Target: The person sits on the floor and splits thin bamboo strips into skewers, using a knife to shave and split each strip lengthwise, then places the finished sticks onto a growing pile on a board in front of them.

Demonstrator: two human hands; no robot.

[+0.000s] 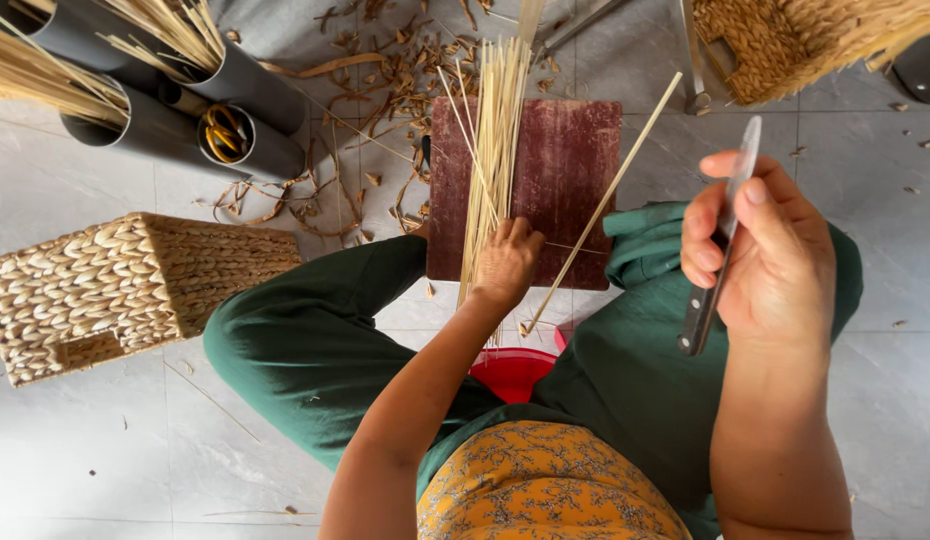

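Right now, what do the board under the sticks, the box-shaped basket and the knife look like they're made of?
Board: apparently wood, dull reddish-brown, with a worn, scratched face. Basket: woven from pale, dry plant fibre, with the plaited strands plainly showing. Knife in the right hand: shiny metal blade; dark handle, possibly plastic or wood.

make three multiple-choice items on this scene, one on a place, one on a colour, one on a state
1. Where does the bundle of thin pale straw strips lie?
A. on the dark red wooden board
B. inside the woven basket
C. in the grey tubes

2. What colour are the trousers?
A. blue
B. dark green
C. white

3. How is the long metal knife held?
A. flat on the floor
B. stuck in the board
C. raised in the right hand

Answers:
1 A, the strips lie across the board under the left hand.
2 B, both knees are dark green.
3 C, the fingers wrap it above the lap.
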